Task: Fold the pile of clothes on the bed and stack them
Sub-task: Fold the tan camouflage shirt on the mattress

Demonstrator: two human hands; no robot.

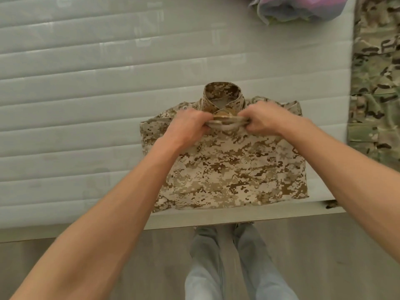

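Both hands meet just below the collar of one desert-camouflage shirt [229, 169], which lies folded into a rough rectangle near the front edge of the bed [86, 105]. The left hand [190, 126] has its fingers curled and pinches a bunched fold of the shirt's cloth; the right hand [263, 121] does the same on the other side, so the fold is stretched in a short band between the two fists. The shirt's collar stands upright, pointing away from the person. One second garment, in green woodland camouflage [376, 83], lies spread along the right edge of the bed, apart from the shirt. One bundle of pink and pale-green cloth [298, 7] sits at the far edge, cut off by the frame. Below the bed's edge show the person's two legs in light jeans [227, 267], standing on a wooden floor [346, 256].
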